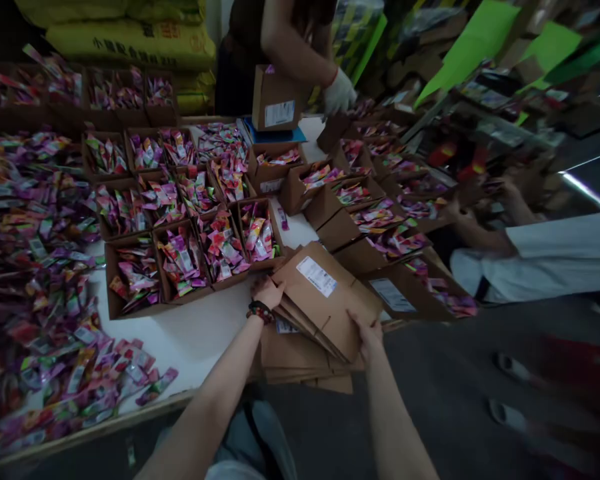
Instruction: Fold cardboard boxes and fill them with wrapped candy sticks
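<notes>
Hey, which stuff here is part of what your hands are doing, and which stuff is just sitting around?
Part of the work:
the left hand and right hand, holding flattened cardboard boxes

Just sitting around:
open boxes of sachets
loose sachets on the white table
yellow sacks

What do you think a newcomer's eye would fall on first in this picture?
A great heap of bright pink-and-purple sachets spills across the left of the white table. Beside it, rows of open cardboard boxes hold more sachets. At the front, the left hand and right hand hold a stack of flattened brown cartons.
</notes>
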A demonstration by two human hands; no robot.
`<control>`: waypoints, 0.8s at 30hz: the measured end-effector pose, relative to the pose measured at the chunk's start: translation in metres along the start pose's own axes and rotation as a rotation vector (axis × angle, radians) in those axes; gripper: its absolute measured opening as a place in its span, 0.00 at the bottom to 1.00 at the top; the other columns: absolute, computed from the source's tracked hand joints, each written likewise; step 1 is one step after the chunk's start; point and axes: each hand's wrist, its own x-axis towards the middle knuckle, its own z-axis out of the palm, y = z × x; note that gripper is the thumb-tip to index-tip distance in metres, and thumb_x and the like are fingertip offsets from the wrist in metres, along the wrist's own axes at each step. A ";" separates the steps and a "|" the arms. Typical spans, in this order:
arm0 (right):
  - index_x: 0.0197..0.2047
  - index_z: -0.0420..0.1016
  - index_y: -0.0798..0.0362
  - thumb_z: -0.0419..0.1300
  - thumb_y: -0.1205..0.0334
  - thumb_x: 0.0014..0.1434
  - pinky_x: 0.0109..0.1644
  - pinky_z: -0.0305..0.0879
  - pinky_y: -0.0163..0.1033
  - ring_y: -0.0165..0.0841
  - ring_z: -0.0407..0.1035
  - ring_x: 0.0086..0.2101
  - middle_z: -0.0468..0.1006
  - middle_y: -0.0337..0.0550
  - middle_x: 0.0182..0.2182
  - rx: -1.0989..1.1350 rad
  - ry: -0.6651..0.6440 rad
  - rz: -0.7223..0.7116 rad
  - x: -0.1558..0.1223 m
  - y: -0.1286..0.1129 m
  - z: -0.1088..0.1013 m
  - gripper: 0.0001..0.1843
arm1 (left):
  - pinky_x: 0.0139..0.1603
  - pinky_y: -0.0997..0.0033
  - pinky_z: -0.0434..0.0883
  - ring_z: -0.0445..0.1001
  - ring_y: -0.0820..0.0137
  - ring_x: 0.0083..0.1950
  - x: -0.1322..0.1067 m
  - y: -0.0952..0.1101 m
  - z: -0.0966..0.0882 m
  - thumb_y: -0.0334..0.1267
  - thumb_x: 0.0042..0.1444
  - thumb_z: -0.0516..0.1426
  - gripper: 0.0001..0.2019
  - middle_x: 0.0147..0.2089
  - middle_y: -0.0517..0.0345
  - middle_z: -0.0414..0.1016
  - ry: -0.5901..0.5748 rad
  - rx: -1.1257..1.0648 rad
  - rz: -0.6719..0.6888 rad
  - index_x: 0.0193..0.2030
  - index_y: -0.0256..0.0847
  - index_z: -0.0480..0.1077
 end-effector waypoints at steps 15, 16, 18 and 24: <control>0.56 0.69 0.49 0.77 0.54 0.28 0.39 0.76 0.41 0.39 0.77 0.38 0.81 0.46 0.44 -0.022 -0.314 0.213 -0.064 -0.002 -0.054 0.48 | 0.66 0.54 0.60 0.60 0.48 0.65 -0.137 -0.110 0.033 0.55 0.58 0.53 0.34 0.64 0.29 0.59 0.148 -0.175 0.030 0.59 0.22 0.65; 0.53 0.70 0.50 0.77 0.54 0.28 0.39 0.76 0.41 0.39 0.77 0.36 0.81 0.46 0.42 -0.015 -0.308 0.238 -0.062 -0.002 -0.052 0.46 | 0.68 0.57 0.58 0.59 0.52 0.67 -0.117 -0.105 0.029 0.53 0.60 0.51 0.34 0.65 0.31 0.58 0.209 -0.219 0.061 0.63 0.22 0.62; 0.48 0.70 0.50 0.76 0.55 0.27 0.38 0.76 0.42 0.39 0.77 0.34 0.81 0.44 0.38 0.003 -0.300 0.270 -0.058 0.000 -0.050 0.41 | 0.70 0.64 0.55 0.57 0.61 0.69 -0.074 -0.086 0.021 0.46 0.64 0.48 0.30 0.68 0.36 0.58 0.176 -0.279 0.163 0.66 0.25 0.57; 0.40 0.70 0.50 0.75 0.54 0.26 0.37 0.76 0.46 0.42 0.77 0.32 0.82 0.44 0.33 -0.010 -0.322 0.309 -0.061 0.006 -0.068 0.35 | 0.63 0.61 0.63 0.66 0.57 0.65 -0.027 -0.040 0.004 0.50 0.65 0.48 0.29 0.63 0.41 0.68 -0.055 -0.233 0.092 0.66 0.33 0.61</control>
